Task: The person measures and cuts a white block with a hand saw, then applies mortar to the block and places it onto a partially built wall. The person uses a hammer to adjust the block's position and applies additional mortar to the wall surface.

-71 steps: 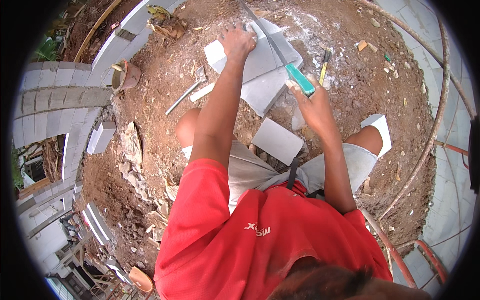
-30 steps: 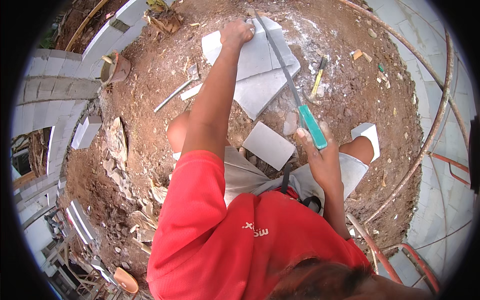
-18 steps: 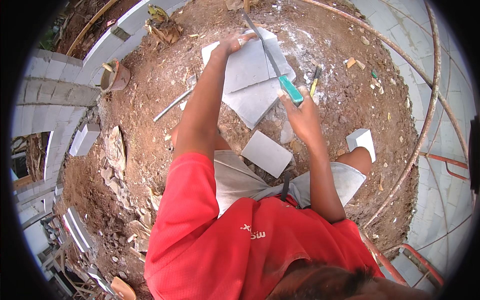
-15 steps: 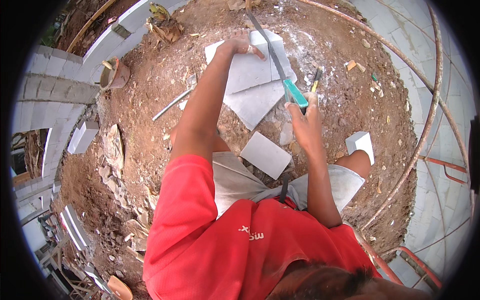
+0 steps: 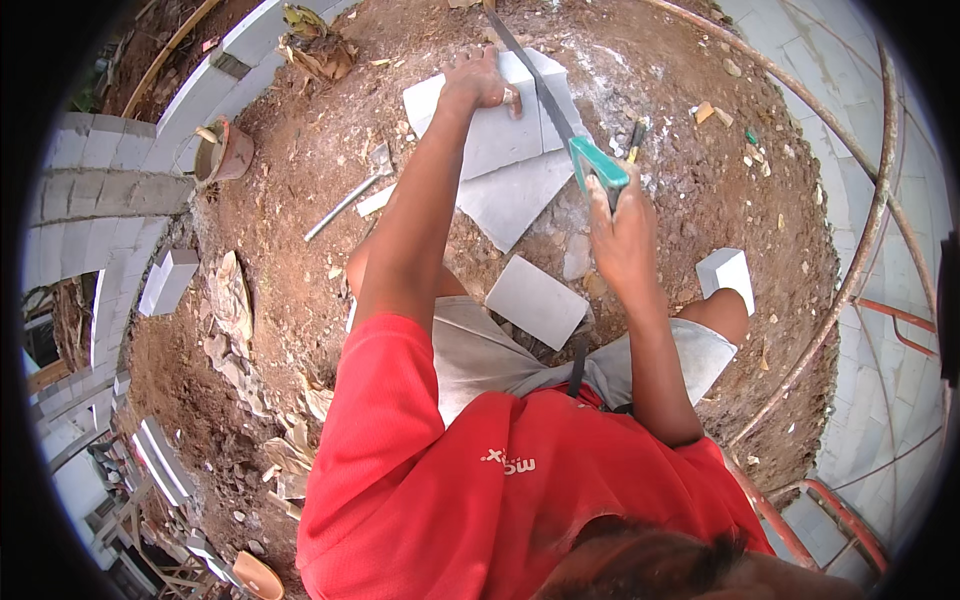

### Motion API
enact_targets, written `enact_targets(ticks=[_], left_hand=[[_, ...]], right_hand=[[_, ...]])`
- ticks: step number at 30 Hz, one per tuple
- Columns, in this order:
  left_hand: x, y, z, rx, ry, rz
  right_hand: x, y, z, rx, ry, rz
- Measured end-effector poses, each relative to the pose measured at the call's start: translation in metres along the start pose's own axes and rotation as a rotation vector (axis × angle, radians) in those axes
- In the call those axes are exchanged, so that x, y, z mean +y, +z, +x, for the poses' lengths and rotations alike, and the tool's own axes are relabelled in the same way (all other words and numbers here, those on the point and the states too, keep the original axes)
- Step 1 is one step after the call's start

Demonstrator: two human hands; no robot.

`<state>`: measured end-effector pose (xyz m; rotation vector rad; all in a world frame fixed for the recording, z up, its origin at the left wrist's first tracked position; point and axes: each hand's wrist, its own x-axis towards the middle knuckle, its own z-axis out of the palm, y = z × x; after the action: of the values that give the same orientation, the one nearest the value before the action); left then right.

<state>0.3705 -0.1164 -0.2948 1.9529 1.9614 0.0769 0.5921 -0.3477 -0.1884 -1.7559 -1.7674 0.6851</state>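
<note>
A hand saw [image 5: 600,166] with a green handle is gripped in my right hand [image 5: 622,225]. Its long grey blade lies across a pale grey lightweight block [image 5: 500,138], along a cut line near the block's right end. My left hand [image 5: 482,80] rests flat on top of that block, left of the blade, with the fingers spread. Under the block sits another pale slab [image 5: 512,205], one corner pointing toward me. Just right of the saw handle a yellow and black marker-like tool [image 5: 635,142] lies on the dirt.
A loose block [image 5: 538,303] lies between my legs, another block [image 5: 726,276] by my right knee. To the left are a hammer-like metal tool [image 5: 350,203] and a mortar bucket [image 5: 225,152]. Bent poles [image 5: 860,250] and a block wall [image 5: 885,400] stand on the right.
My right hand has shifted slightly right with the saw, and its handle sits a little farther right. My left hand stays on the block. The whole view has shifted slightly.
</note>
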Motion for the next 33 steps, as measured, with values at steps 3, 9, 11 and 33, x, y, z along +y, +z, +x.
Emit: enact_targets(ticks=[3,9,11,33], left_hand=[[-0.011,-0.004,0.014,0.08,-0.031,-0.011],[-0.049,-0.011,0.031,-0.148,-0.104,-0.104],[-0.032,-0.005,0.021,-0.079,-0.046,-0.014],[-0.026,0.004,-0.006,-0.012,0.004,0.033]], right_hand=[[-0.008,0.006,0.036,-0.055,-0.059,-0.037],[0.002,-0.05,-0.065,-0.116,-0.071,0.107],[-0.004,-0.046,-0.059,-0.038,-0.071,0.147],[-0.008,-0.006,-0.009,-0.203,0.044,0.107]])
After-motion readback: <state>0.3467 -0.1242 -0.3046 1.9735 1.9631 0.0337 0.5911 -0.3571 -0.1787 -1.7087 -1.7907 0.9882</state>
